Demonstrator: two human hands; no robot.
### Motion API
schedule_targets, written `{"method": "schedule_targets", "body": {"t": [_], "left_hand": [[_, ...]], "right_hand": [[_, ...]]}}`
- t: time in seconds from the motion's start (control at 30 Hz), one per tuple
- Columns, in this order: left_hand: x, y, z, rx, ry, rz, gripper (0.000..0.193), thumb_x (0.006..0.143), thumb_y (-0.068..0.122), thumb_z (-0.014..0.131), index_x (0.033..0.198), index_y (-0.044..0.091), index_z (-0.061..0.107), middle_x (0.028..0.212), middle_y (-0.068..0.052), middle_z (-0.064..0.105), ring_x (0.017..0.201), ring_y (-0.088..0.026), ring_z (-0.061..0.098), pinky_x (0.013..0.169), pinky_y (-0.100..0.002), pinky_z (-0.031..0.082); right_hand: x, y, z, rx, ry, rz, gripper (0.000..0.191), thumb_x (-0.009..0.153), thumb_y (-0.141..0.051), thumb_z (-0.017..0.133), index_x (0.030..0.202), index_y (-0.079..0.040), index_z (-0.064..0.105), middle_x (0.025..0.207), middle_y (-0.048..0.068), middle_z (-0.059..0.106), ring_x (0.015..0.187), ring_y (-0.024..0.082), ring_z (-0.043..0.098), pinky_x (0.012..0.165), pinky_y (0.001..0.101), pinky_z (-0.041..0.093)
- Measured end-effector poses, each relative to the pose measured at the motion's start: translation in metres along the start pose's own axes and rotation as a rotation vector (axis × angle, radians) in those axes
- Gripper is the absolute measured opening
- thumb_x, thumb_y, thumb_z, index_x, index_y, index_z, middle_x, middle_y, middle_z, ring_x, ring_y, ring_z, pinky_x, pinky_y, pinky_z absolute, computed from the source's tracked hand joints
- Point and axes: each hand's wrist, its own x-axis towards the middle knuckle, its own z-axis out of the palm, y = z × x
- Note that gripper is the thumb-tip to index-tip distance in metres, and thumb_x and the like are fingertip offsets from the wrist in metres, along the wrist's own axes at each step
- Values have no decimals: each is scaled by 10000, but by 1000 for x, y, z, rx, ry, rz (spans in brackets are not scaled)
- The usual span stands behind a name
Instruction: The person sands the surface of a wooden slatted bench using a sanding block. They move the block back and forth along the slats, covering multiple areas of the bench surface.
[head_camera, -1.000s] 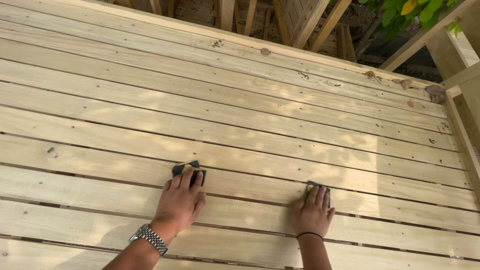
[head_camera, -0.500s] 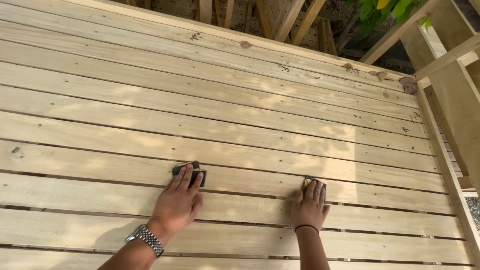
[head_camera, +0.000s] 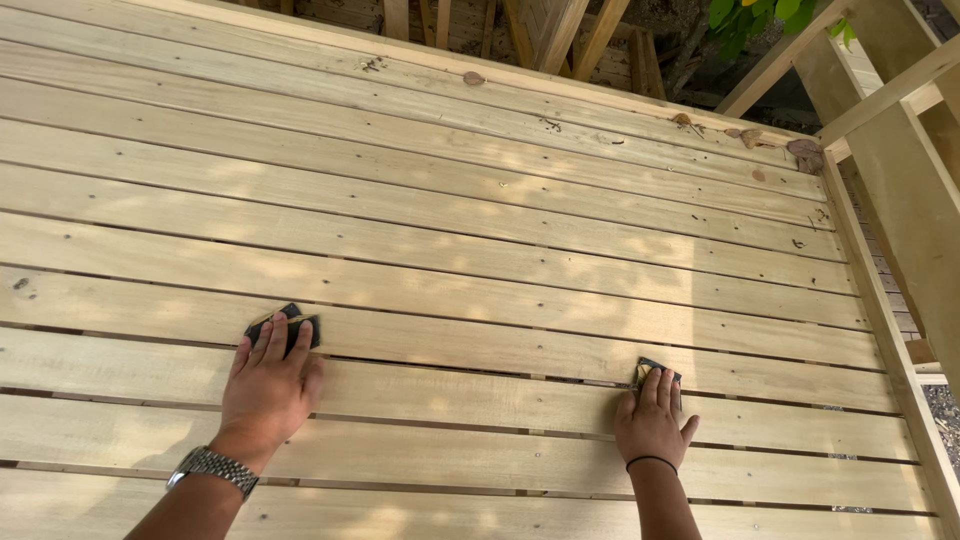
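Pressing two dark sanding pads flat on pale wooden deck boards (head_camera: 480, 290), both hands palm-down: left hand (head_camera: 268, 385) spread over the left pad (head_camera: 290, 325), right hand (head_camera: 652, 425) over the right pad (head_camera: 658, 372), fingers flat on top and not curled round, so neither grip closing. Judging best practice here: keeping strokes along the grain, even pressure, pads clear of the gaps between boards. Noting knots and dry leaves (head_camera: 745, 135) near the far edge, timber framing (head_camera: 900, 160) at right, green foliage (head_camera: 735, 15) beyond.
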Motion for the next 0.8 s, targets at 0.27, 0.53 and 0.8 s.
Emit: {"method": "schedule_targets", "body": {"t": [0.27,0.53,0.8], "left_hand": [[-26,166,1,-223,49,463,576,996,412,341,1503,150,418,1617,-166,274,1496,-281,279,1223,-472,147],[-20,146,-2,-139,61,243,588,987,435,351,1500,157,421,1604,-177,278,1485,-279,295,1218,-449,172],[-19,271,2,-208,156,462,574,994,391,340,1505,144,432,1612,-155,319,1487,-244,302,1222,-484,162]], "right_hand": [[-85,-103,23,-111,-247,-547,705,972,-374,307,1629,-196,124,1712,-13,58,1564,150,69,1260,536,10],[2,26,-28,-36,-49,-137,656,1027,-456,221,1610,-167,136,1709,4,71,1560,176,69,1245,531,47],[-9,-12,8,-107,-223,-531,647,1047,-412,235,1623,-140,122,1714,19,61,1567,178,67,1273,503,22]]}}
